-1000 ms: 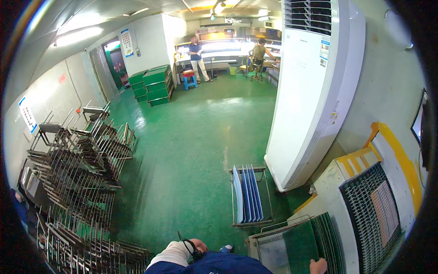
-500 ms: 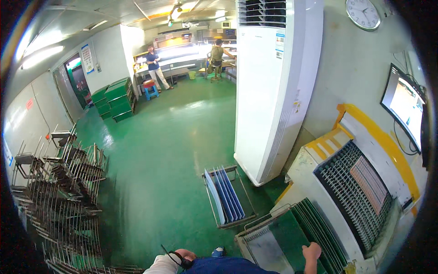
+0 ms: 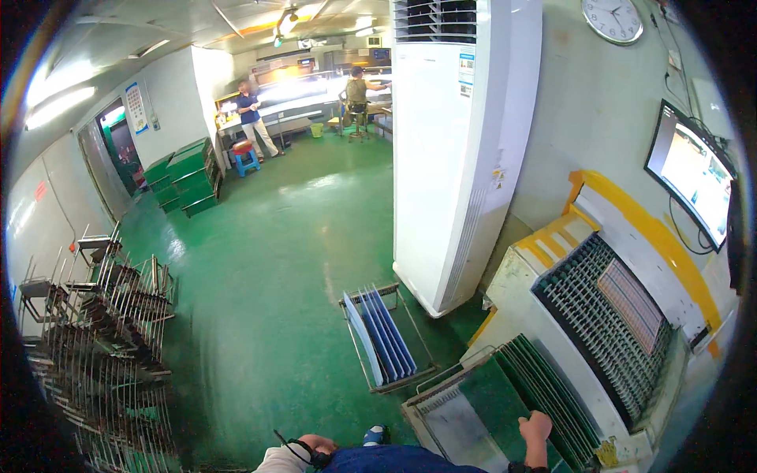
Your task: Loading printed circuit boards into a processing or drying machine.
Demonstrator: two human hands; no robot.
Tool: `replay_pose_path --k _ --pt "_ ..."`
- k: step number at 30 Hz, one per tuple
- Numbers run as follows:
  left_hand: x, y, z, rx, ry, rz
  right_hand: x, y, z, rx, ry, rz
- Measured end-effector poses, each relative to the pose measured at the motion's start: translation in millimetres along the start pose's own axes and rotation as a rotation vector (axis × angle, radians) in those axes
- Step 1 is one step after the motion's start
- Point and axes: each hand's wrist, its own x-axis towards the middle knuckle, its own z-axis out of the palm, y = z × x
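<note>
My right hand (image 3: 535, 427) is closed at the edge of a flat green board (image 3: 481, 402) in a metal rack at the lower right. Its fingers curl at the board's corner and appear to grip it. More green boards (image 3: 544, 386) stand on edge in a row just to the right of it. Close to my body at the bottom, my left hand (image 3: 318, 445) shows only in part, next to a black strap with a thin stalk; its fingers are hidden. The rack's near-left part (image 3: 453, 430) holds a pale grey flat surface.
A low wire rack (image 3: 404, 386) with several blue panels (image 3: 378, 335) stands on the green floor ahead. Beyond it rises a tall white air conditioner (image 3: 434, 173). A slotted conveyor machine (image 3: 603, 331) is at right, stacked metal racks (image 3: 102, 339) at left. Two people work far back.
The whole view has shifted slightly, so the room sits a little further left and up. My right hand stays at the green board, with its hold unchanged.
</note>
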Motion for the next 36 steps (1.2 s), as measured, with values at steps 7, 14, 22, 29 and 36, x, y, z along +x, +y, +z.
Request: replay_pose_path --k 7,14,22,29,36 --pt "-2.4 25.9 -2.3 0.148 -0.096 0.039 -3.1 0.5 4.7 0.033 0.011 -0.006" --pt "-6.3 42.9 -14.6 -0.163 -0.138 0.045 -0.7 20.5 -17.2 0.041 0.123 -0.065" --pt "25.6 42.2 -38.7 0.072 -0.210 0.024 -60.5 18.9 -134.8 -0.010 0.288 -0.101" --pt "48.4 12.1 -43.0 0.561 -0.200 0.100 -81.5 82.2 -172.2 0.891 0.503 0.008" --pt "34.7 109.3 -67.0 0.197 -0.345 -0.026 -60.5 129.0 -119.5 1.987 0.652 0.131"
